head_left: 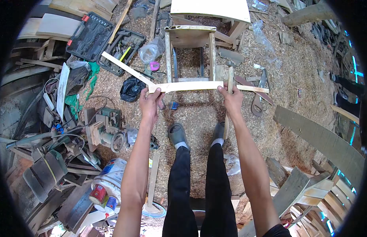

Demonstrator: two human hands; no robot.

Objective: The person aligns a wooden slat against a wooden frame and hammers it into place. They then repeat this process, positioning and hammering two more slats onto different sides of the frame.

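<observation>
My left hand [150,103] pinches the left end of a pale wooden crosspiece [191,86], near where a pale strip [126,68] slants up to the left. At the other end, my right hand [232,100] is closed on the crosspiece beside an upright wooden strip [230,77]. Another pale strip [252,89] extends right from that hand. Just beyond the crosspiece stands a small wooden frame [191,36] with two upright legs. A handsaw [256,106] lies on the ground right of my right hand.
An open tool case [89,36], a pink tape measure [154,66] and a black plastic bag [132,89] lie at upper left. A machine with a handwheel [117,141] and a white bucket [114,173] stand lower left. Boards [317,132] lie at right. Sawdust covers the ground.
</observation>
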